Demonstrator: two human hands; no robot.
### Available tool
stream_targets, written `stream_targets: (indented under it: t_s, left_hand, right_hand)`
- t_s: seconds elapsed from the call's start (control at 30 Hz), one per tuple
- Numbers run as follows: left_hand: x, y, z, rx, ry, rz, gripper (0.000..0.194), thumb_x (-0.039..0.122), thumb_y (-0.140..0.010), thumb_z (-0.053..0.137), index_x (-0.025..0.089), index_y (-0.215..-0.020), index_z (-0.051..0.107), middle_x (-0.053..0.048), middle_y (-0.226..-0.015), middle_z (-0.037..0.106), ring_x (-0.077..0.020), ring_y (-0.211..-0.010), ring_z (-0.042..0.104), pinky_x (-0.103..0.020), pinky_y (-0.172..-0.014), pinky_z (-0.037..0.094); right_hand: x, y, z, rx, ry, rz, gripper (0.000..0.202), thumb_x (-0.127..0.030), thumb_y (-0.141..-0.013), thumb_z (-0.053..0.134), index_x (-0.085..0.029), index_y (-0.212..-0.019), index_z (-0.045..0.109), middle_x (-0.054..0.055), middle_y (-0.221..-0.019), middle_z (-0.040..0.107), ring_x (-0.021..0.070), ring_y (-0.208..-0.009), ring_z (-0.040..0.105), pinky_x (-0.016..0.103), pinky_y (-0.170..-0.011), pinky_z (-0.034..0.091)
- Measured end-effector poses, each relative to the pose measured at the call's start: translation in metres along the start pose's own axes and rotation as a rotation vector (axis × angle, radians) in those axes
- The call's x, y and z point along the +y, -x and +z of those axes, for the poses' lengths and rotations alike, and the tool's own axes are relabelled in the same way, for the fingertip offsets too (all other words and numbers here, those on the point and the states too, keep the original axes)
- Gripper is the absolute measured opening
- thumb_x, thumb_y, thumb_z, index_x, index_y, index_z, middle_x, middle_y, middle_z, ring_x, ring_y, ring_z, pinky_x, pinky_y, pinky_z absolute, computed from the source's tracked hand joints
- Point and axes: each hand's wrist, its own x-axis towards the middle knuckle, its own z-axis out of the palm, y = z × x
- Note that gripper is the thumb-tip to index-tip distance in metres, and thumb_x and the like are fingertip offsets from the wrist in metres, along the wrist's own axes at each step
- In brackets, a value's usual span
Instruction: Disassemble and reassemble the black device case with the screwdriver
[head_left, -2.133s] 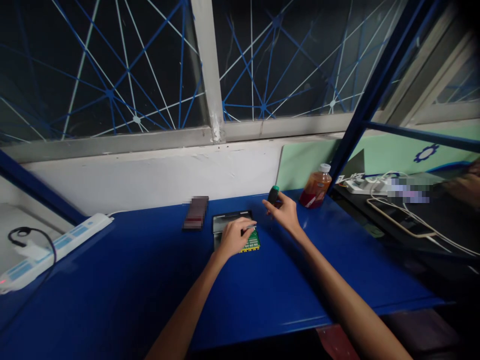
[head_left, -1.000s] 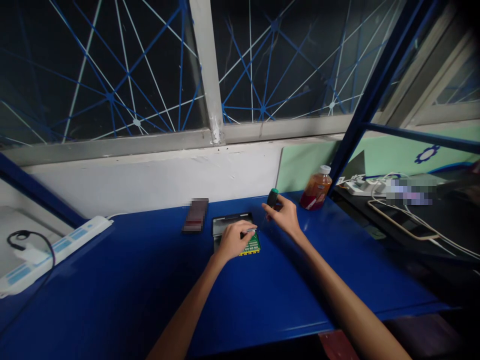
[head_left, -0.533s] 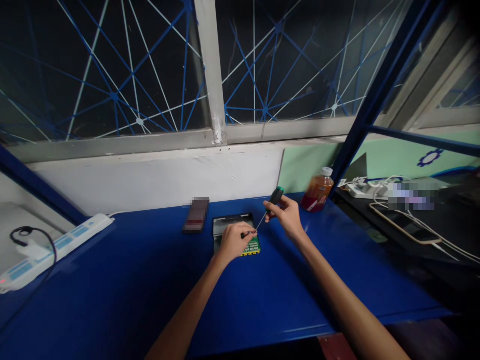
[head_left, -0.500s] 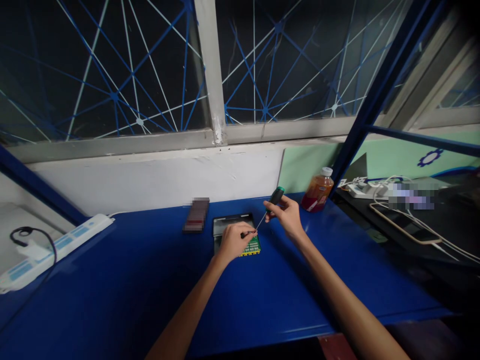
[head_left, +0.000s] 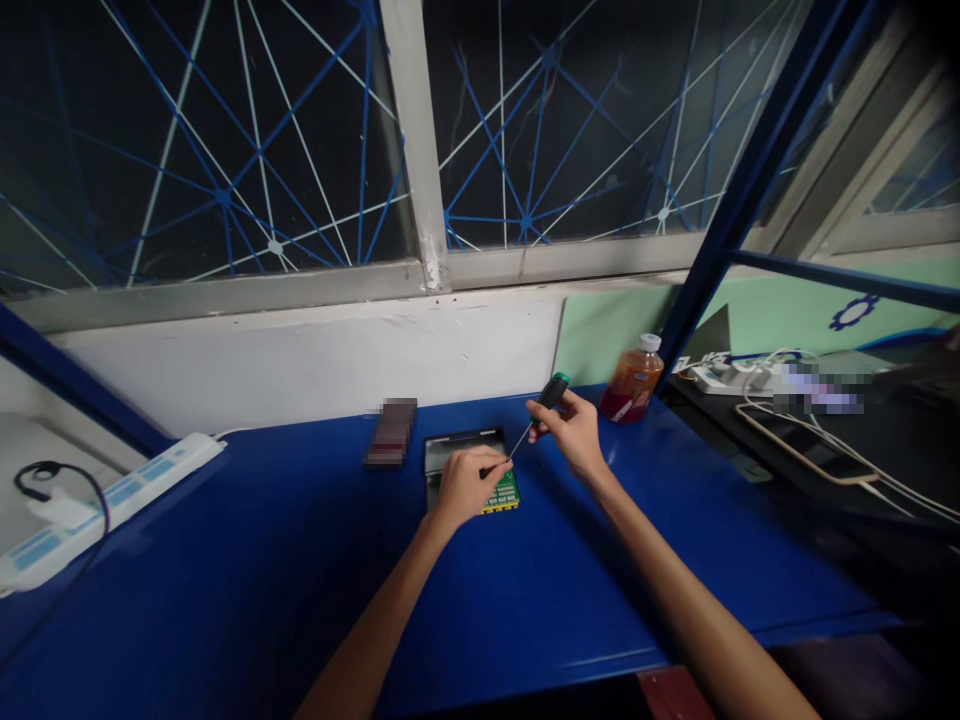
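My right hand (head_left: 576, 432) grips a screwdriver (head_left: 553, 390) by its black handle with a green end, its thin metal shaft slanting down to the left. At the shaft's tip my left hand (head_left: 469, 480) is closed, thumb and fingers pinching a small dark piece (head_left: 486, 471) whose kind I cannot make out. Under the left hand lies an open black case (head_left: 444, 457). The case's green insert (head_left: 510, 486), with rows of small pale marks and a yellow edge, shows to the right of that hand, which hides much of the rest.
A dark flat slab, partly blurred (head_left: 391, 433), lies left of the case on the blue table (head_left: 300, 560). A bottle of reddish drink (head_left: 633, 380) stands at the back right. A white power strip (head_left: 142, 490) runs along the left. Beyond the right edge, a phone (head_left: 806, 445) and cables lie on a black surface.
The whole view has shifted very slightly. Both hands, the screwdriver and the case keep nearly the same positions relative to each other.
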Motion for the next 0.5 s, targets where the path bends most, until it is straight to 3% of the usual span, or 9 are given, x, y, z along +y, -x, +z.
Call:
stream_targets:
  t_s: [0.5]
  left_hand:
    - [0.0042,-0.0008,-0.0015,-0.008,-0.03,0.02,0.026,0.029,-0.091,0.053,0.019,-0.079,0.075,-0.003,-0.081,0.073,-0.0158,-0.071,0.066,-0.024,-0.063,0.047]
  right_hand:
    - [-0.0029,-0.0002,-0.0007,0.034,0.041,-0.015,0.029,-0.04,-0.067,0.074,-0.02,-0.07,0.052,-0.004,-0.051,0.055,0.0167,-0.04,0.057,0.031,-0.044,0.048]
